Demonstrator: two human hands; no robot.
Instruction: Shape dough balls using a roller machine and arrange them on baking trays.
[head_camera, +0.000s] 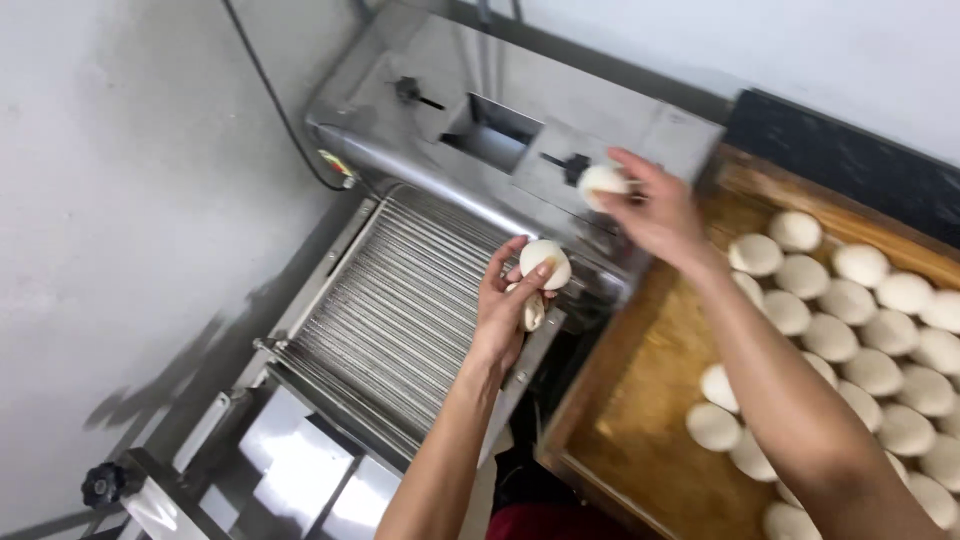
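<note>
My left hand (502, 310) holds a pale round dough ball (546, 262) at its fingertips, with a second ball (533, 311) tucked in the palm, above the right edge of the wire conveyor belt (400, 310). My right hand (655, 210) grips another dough ball (602, 184) just in front of the steel machine's feed slot (492, 132). Both arms reach in from the lower right.
A stainless dough machine (560, 110) with two black knobs stands against the wall. A wooden tray (640, 400) at the right carries several rows of dough balls (860, 340). A black cable (270, 95) runs down the wall at the left.
</note>
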